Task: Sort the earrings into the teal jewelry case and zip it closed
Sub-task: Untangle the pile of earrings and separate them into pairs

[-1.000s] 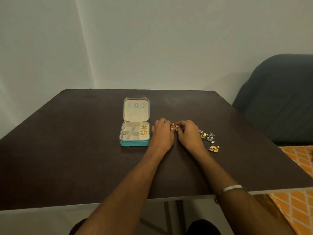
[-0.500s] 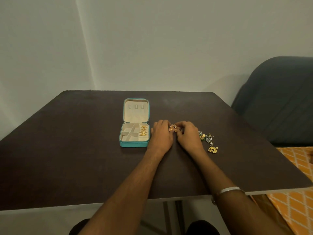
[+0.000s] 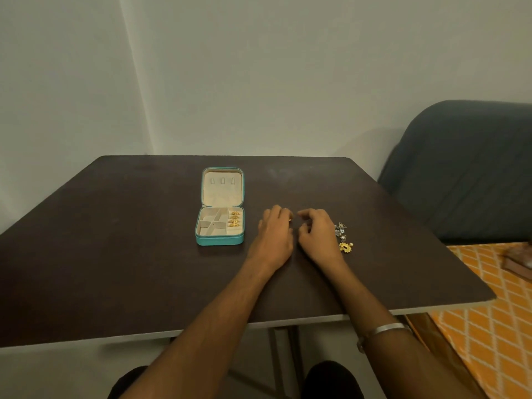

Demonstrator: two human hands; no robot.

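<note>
The teal jewelry case [image 3: 219,240] lies open on the dark table [image 3: 115,269], its cream lid flat behind it. Three gold earrings [image 3: 234,219] sit in its right compartment; the other compartments look empty. My left hand [image 3: 273,236] rests just right of the case, fingers pinched on a small gold earring [image 3: 290,219] that barely shows at the fingertips. My right hand [image 3: 316,234] is close beside it, fingers curled and apart, with nothing seen in them. A small pile of loose earrings [image 3: 344,239], gold and silver, lies against the right hand's far side.
A dark grey sofa [image 3: 466,174] stands to the right of the table. An orange patterned cloth [image 3: 489,326] lies below the table's right edge. A wall runs behind the table. A metal bangle [image 3: 385,329] is on my right wrist.
My two hands, which were pinching one earring together, have drawn slightly apart. The earring stays at the left fingertips and the right fingers have come off it.
</note>
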